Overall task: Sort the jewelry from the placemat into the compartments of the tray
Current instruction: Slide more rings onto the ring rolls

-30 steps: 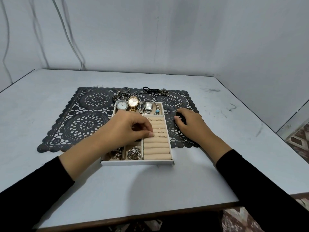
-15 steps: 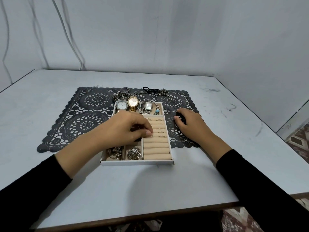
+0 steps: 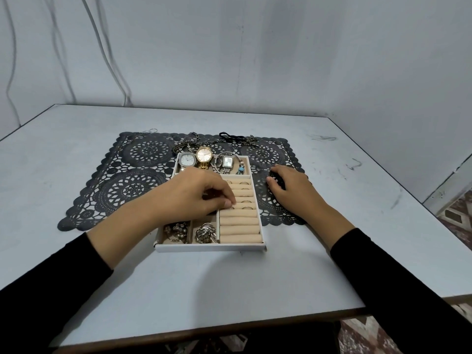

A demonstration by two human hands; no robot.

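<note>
**Left hand barely shifts at the ring rolls; right hand unmoved on the placemat**

Since a second ago the left forearm has drawn back a touch toward the person. The left hand's [image 3: 194, 195] fingertips [image 3: 226, 203] have stayed at almost the same spot on the ring rolls [image 3: 240, 226]. The right hand [image 3: 293, 192] has not moved.

The left hand's fingers are curled, thumb and forefinger tips close together and pressed to the left end of a middle roll. A ring [image 3: 246, 207] sits in the slot just right of them. Whether the tips pinch a ring of their own is hidden.

The right hand lies palm down on the black lace placemat [image 3: 132, 190], just right of the tray [image 3: 209, 247]. Its fingers [image 3: 283, 170] are bent around a small dark piece [image 3: 277, 178]. I cannot tell whether they grip it.

The tray's far compartment holds a square silver watch [image 3: 187, 159], a gold watch [image 3: 204, 155], a small rectangular watch [image 3: 227, 161] and a beaded bracelet [image 3: 240, 167]. The two near-left compartments each hold a tangle of metal jewelry [image 3: 176, 231] [image 3: 205, 232].

Still on the placemat beyond the tray lie chains [image 3: 186, 145] and a black cord [image 3: 231, 136].
</note>
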